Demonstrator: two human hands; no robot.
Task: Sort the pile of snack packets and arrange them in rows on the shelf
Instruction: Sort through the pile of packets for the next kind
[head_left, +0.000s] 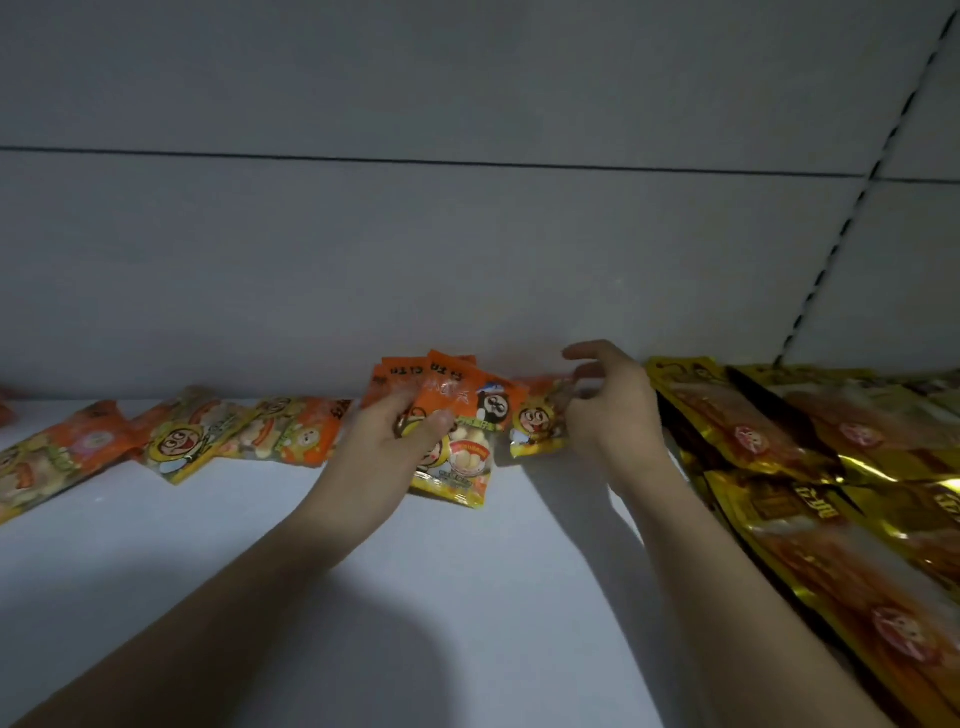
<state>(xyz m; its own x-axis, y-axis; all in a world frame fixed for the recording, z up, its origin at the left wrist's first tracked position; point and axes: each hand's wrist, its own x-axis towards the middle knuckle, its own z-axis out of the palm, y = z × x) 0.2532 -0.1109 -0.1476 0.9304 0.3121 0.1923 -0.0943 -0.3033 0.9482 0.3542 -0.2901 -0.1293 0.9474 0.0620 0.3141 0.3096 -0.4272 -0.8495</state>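
Your left hand (400, 431) grips a fanned bunch of orange packets (447, 400) just above the white shelf (467, 571), near the back wall (467, 260), thumb curled across their fronts. Your right hand (608, 410) hovers with relaxed, spread fingers at the single packet (537, 428) lying just beside the bunch, holding nothing as far as the view shows. To do this step well, square that lone packet against the wall first, then peel one packet at a time off the fan and lay it overlapping its neighbour, matching the leaning row of orange packets (208, 441) to the left. Keep clear of the gold packets (805, 452) on the right so the two kinds stay separate.
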